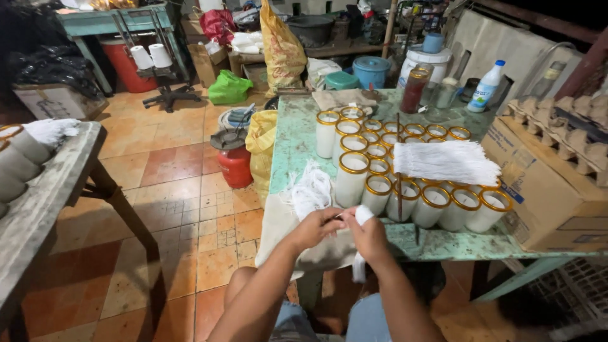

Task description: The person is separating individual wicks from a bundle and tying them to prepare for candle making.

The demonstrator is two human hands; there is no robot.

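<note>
Your left hand (315, 229) and right hand (367, 235) meet at the near edge of the green table (297, 136), both closed on a bundle of white wicks (361, 244). The bundle is soft, stringy and matt white; its upper end shows as a rounded tuft between your fingers, and its lower end hangs below your right hand, past the table edge. Your left fingers pinch a thin strand at the bundle's top; your right hand wraps the bundle from the side. Just beyond your left hand, a loose heap of white wicks (310, 190) lies tangled on the worn, mottled paint of the tabletop. Behind your hands stand rows of glass candle jars (380, 183), cylindrical, filled with pale wax, each with a gold-coloured rim. A flat sheaf of straight white wicks (443, 161) rests across the tops of the jars on the right. A thin dark rod (399, 171) lies lengthwise over the jar rows. At the table's right edge sits a brown cardboard box (544, 183) with moulded pulp trays (570, 123) on top. A white plastic bottle (486, 87) with a blue cap stands at the far side.
</note>
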